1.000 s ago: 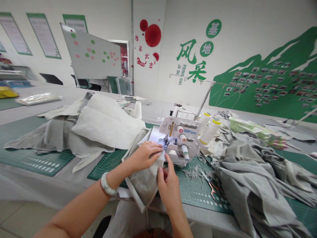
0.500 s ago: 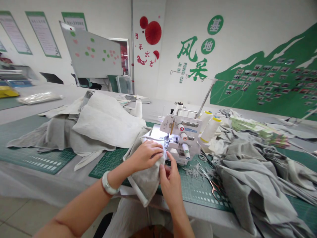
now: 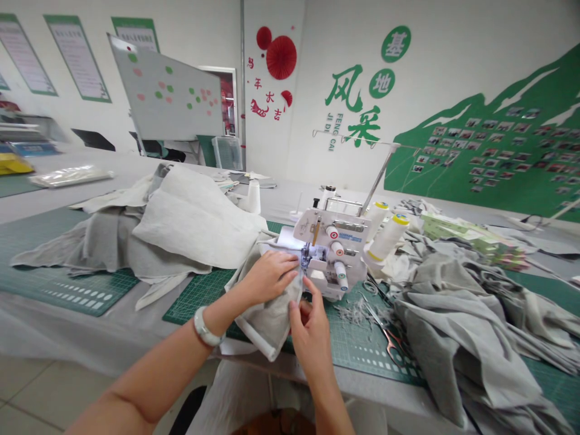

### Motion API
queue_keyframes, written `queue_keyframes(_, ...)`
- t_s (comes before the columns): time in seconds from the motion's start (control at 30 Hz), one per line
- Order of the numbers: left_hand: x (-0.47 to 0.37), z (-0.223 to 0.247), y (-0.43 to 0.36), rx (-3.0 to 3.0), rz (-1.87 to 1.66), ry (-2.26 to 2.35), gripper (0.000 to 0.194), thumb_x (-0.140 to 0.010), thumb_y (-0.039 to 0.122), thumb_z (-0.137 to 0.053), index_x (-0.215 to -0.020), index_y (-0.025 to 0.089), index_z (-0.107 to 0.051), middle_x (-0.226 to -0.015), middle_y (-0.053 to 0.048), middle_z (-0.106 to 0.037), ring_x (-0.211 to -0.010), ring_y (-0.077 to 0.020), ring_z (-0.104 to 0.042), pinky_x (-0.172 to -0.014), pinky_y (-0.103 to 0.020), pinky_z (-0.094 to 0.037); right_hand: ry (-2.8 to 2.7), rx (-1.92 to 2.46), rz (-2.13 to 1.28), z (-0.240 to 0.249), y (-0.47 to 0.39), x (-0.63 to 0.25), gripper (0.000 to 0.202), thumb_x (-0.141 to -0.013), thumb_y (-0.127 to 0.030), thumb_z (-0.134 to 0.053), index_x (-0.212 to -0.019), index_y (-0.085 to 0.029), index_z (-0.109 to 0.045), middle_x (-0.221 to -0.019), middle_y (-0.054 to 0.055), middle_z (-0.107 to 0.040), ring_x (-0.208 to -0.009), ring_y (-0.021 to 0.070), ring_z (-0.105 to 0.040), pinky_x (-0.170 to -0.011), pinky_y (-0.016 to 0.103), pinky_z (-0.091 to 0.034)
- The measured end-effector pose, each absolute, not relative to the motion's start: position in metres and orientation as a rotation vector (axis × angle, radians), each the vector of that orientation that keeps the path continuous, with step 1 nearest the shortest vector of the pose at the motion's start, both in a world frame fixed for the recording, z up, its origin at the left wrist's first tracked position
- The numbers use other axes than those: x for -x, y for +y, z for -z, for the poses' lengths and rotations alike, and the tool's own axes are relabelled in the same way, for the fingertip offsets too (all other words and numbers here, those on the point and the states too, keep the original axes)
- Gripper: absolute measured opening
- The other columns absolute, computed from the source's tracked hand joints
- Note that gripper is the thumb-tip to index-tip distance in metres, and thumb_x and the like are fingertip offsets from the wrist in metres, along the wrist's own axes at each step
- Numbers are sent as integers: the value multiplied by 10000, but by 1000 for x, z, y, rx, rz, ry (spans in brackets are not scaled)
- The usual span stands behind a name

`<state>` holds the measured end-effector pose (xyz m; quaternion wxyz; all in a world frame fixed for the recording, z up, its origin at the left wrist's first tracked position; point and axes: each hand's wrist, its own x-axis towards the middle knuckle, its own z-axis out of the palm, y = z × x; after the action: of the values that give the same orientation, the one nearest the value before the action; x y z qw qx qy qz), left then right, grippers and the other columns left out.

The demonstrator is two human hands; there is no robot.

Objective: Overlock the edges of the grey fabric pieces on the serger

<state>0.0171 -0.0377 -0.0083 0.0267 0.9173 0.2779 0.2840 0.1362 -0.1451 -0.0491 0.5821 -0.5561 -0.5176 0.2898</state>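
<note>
A white overlock sewing machine [image 3: 330,248] with its lamp lit stands on a green cutting mat. Grey fabric with a pale edge [image 3: 267,323] reaches up to the needle area and hangs toward the table's front edge. My left hand [image 3: 272,277] lies flat on top of this fabric, just left of the needle, its fingers pointing to the machine. At the fabric's right edge is my right hand [image 3: 309,317], thumb and curled fingers closed on that edge, the index finger stretched toward the needle.
Piled grey and white cloth [image 3: 199,217] lies at the left. To the right are scissors [image 3: 385,332], thread scraps [image 3: 357,313] and a large heap of grey fabric [image 3: 453,326]. Thread cones [image 3: 389,238] stand behind the machine, a white one [image 3: 254,198] to its left.
The grey fabric has moved up toward the machine, so its lower corner sits higher. My left hand has shifted slightly forward with it; my right hand has hardly moved.
</note>
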Motion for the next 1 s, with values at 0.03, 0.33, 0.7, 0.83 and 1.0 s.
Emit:
queue_keyframes(0.03, -17, 8, -39, -2835, -906, 871, 300, -959, 254, -447, -1167, 171, -645, -1221, -99, -646, -1146, -249, -562, -986, -435, -421, -1210, 1301, -673, 49, -145, -136, 488, -877, -299, -522, -1339, -149, -473, -613, -32, -582, -534, 152, -533, -535, 246, -426)
queue_keyframes(0.33, -16, 13, -52, -2783, -898, 881, 300, -970, 271, -438, -1178, 171, -628, -1226, -96, -635, -1156, -231, -545, -1004, -428, -412, -1200, 1326, -665, 53, -146, -134, 476, -864, -308, -543, -1310, -152, -487, -567, -65, -488, -493, 139, -467, -487, 234, -383)
queue_keyframes(0.7, -19, 14, -36, -2836, -829, 888, 352, -960, 253, -425, -1254, 142, -585, -1301, -117, -601, -1231, -242, -520, -1049, -439, -389, -1208, 1308, -790, 51, -149, -134, 466, -893, -322, -504, -1323, -163, -423, -577, -77, -407, -477, 138, -434, -457, 236, -381)
queue_keyframes(0.83, -22, 11, -32, -2858, -802, 907, 343, -944, 212, -429, -1235, 136, -595, -1303, -114, -599, -1244, -239, -506, -1056, -438, -373, -1224, 1296, -811, 52, -148, -136, 434, -900, -325, -498, -1306, -178, -450, -571, -86, -377, -467, 131, -437, -454, 228, -393)
queue_keyframes(1.0, -23, 4, -42, -2876, -873, 961, 296, -953, 221, -418, -1123, 143, -647, -1166, -107, -660, -1122, -249, -562, -994, -458, -392, -1240, 1274, -820, 52, -144, -139, 393, -885, -328, -516, -1248, -178, -521, -576, -87, -358, -469, 118, -422, -436, 210, -387)
